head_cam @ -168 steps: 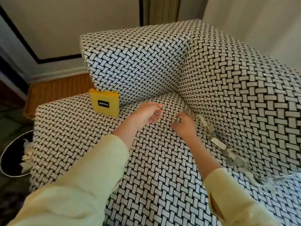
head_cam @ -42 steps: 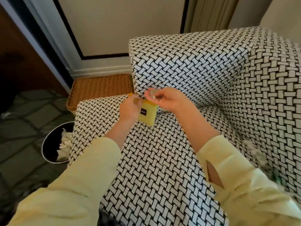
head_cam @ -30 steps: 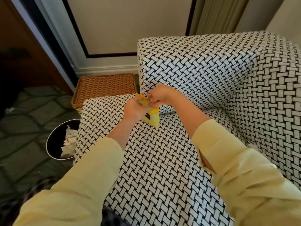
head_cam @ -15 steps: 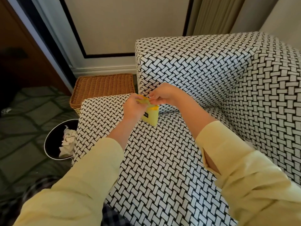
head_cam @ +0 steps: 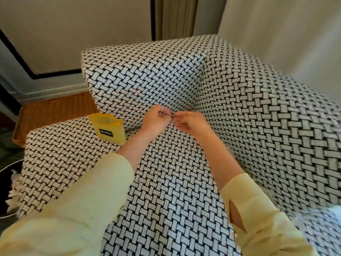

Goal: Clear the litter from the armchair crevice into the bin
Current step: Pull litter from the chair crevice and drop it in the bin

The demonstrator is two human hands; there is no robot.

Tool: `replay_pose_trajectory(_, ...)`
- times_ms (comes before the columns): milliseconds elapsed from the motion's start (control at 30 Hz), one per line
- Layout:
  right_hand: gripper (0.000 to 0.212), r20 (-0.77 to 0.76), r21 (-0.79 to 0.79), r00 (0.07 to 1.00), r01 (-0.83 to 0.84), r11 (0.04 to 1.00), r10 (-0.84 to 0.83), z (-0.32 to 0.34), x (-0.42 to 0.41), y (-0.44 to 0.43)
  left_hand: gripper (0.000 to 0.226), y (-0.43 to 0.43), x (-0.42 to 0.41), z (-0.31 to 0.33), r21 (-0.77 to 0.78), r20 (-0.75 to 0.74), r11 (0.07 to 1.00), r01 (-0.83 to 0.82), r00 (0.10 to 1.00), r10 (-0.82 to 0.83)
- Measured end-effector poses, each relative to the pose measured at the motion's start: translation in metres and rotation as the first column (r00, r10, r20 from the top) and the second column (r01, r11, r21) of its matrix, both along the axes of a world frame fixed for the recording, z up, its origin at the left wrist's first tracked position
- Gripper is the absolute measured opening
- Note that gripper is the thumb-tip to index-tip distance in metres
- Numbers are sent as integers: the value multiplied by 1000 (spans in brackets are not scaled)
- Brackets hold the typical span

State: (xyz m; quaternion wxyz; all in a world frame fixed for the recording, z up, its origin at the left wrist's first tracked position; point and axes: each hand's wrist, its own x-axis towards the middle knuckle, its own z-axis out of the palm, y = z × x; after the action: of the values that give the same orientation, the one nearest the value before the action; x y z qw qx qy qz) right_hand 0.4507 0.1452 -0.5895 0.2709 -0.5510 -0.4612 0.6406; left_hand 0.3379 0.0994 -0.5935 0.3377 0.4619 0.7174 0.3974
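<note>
Well, from my remote seat I look first at what surrounds the two hands. To the left of the left fingers (head_cam: 163,113), a yellow pouch (head_cam: 108,129) with a small dark label stands on the armchair (head_cam: 166,191), its mouth gaping and its back leaning on the padded side wall. Farther left of it, past the chair's edge, a wicker basket (head_cam: 53,109) sits on the floor. Lower down at the frame's edge is the dark round bin (head_cam: 4,182), with crumpled white paper (head_cam: 13,189) in it. The chair's seat edge cuts across part of the bin.

Both pale yellow sleeves (head_cam: 83,200) reach in from below and cover much of the near seat. The left hand (head_cam: 156,119) and right hand (head_cam: 188,123) hover close together just short of the inner corner, their fingertips nearly meeting. The left fingers are curled into the palm; I cannot tell whether something small sits inside them. The right fingers (head_cam: 178,120) are loosely bent, palm turned towards the left hand, and hold nothing that I can see.

The litter (head_cam: 324,214) lies well back from the right fingers, down past the right elbow at the frame's lower right, where the seat meets the chair's wall. It shows only as a blurred, pale, crumpled patch, too smeared to make out single pieces.
</note>
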Motion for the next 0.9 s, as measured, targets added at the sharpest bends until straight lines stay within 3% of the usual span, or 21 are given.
replay_pose_trajectory(133, 29, -6, 104, 986, 169, 980, -169, -32, 49, -7, 13, 8, 40, -1, -13, -79, 985, 172, 982, -173)
replay_pose_trajectory(200, 28, 104, 236, 963, 218, 947, -247, -48, 67, -13, 14, 12, 57, -4, -17, -104, 974, 227, 968, -227)
replay_pose_trajectory(300, 30, 290, 400, 920, 133, 907, -263, -65, 89, -31, 11, 13, 76, -12, -42, -143, 961, 274, 950, -277)
replay_pose_trajectory(567, 32, 465, 672, 845, -143, 727, -264, -102, 128, -82, 19, 13, 122, -47, -204, -204, 872, 445, 852, -483)
replay_pose_trajectory(667, 42, 614, 722, 690, -293, 627, -384, -106, 132, -91, 21, 17, 135, -59, -212, -236, 872, 442, 842, -485)
replay_pose_trajectory(733, 48, 732, 652, 510, -332, 682, -451, -102, 135, -89, 26, 25, 143, -66, -208, -282, 890, 406, 846, -452)
replay_pose_trajectory(800, 50, 817, 542, 398, -286, 790, -417, -95, 137, -88, 37, 33, 152, -72, -225, -342, 907, 357, 842, -417)
replay_pose_trajectory(833, 50, 858, 466, 372, -274, 841, -354, -94, 139, -86, 44, 37, 155, -75, -234, -361, 909, 344, 838, -410)
replay_pose_trajectory(900, 47, 884, 320, 427, -256, 912, -190, -100, 142, -83, 58, 43, 163, -78, -268, -365, 892, 363, 819, -443)
